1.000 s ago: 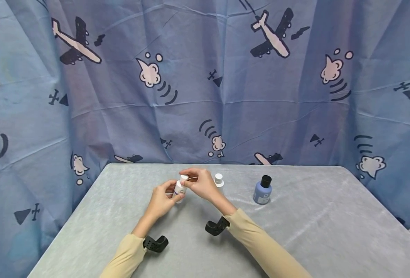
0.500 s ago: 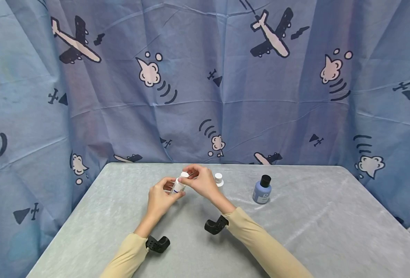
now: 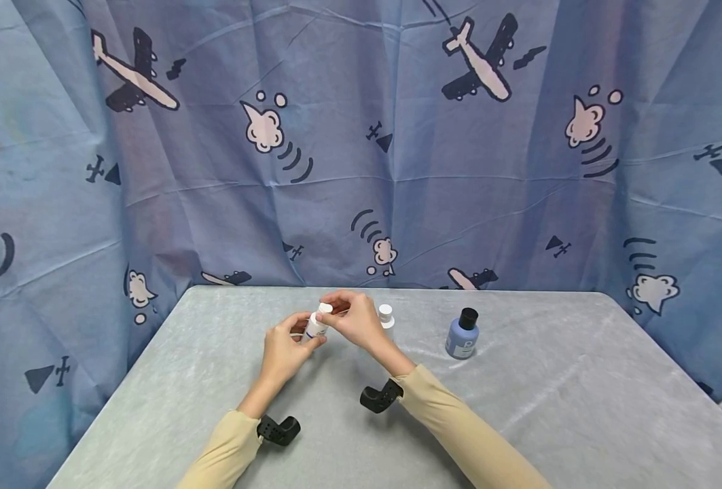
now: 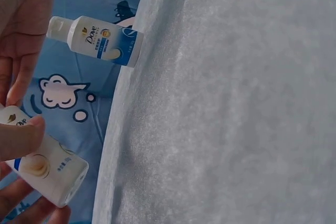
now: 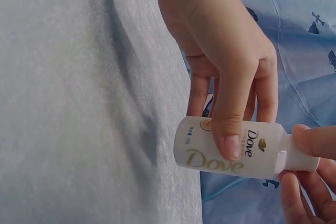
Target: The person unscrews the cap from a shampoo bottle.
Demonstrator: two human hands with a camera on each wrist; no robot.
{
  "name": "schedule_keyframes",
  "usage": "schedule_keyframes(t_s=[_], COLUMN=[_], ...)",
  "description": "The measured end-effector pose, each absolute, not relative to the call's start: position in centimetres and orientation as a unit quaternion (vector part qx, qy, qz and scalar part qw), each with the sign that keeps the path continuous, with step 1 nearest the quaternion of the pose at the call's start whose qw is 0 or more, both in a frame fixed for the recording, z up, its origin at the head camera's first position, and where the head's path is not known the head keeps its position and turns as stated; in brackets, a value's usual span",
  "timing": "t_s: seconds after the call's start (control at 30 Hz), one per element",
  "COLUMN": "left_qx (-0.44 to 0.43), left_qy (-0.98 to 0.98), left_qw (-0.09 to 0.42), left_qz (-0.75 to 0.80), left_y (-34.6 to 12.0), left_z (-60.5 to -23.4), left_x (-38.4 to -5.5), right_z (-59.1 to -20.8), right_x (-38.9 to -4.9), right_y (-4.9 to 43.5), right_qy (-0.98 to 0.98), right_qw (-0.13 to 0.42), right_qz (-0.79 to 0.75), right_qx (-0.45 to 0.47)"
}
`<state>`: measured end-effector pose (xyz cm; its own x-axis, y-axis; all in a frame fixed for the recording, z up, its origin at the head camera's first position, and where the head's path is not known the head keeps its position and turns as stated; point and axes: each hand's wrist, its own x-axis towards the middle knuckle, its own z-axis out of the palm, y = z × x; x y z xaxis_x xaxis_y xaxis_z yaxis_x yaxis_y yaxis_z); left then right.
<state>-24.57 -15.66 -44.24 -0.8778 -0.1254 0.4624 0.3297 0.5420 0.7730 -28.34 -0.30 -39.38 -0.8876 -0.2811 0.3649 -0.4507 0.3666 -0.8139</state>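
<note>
A small white Dove bottle [image 3: 316,327] is between the two hands near the far part of the table, tilted, with its cap end up and toward the right. My left hand [image 3: 281,352] grips its body, thumb across the front label in the right wrist view, the other fingers behind. At the white cap [image 5: 302,153], the thumb and fingers of my right hand [image 3: 356,322] pinch from both sides. The bottle's base shows in the left wrist view, below the left thumb [image 4: 23,139].
Just behind the right hand stands a second white Dove bottle [image 4: 102,40] with a blue label section, partly hidden in the head view. Farther right is a blue bottle [image 3: 462,337] with a black cap. A patterned blue curtain [image 3: 361,149] hangs behind the grey-covered table [image 3: 550,407].
The left hand and the bottle have shifted slightly up and left, and the bottle leans more than a second ago. The right hand has stayed at the cap; the other bottles stand still.
</note>
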Motion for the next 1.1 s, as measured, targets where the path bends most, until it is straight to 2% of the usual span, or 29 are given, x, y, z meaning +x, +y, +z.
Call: schedule_keyframes(t_s=[0.43, 0.9, 1.1], left_qx=[-0.086, -0.065, -0.064], left_qy=[-0.844, -0.855, -0.855], left_qw=[0.206, 0.264, 0.272], left_qz=[-0.488, -0.442, -0.437], left_y=[-15.83, -15.33, -15.20], left_z=[-44.47, -44.59, -44.65], left_x=[-24.41, -24.46, -24.45], right_z=[-39.71, -39.68, -39.73], right_x=[-28.43, -28.14, -28.12], right_y=[-0.03, -0.13, -0.13], right_qy=[-0.800, -0.835, -0.833], right_qw=[0.048, 0.090, 0.094], right_qz=[0.543, 0.508, 0.511], right_qx=[0.249, 0.192, 0.193])
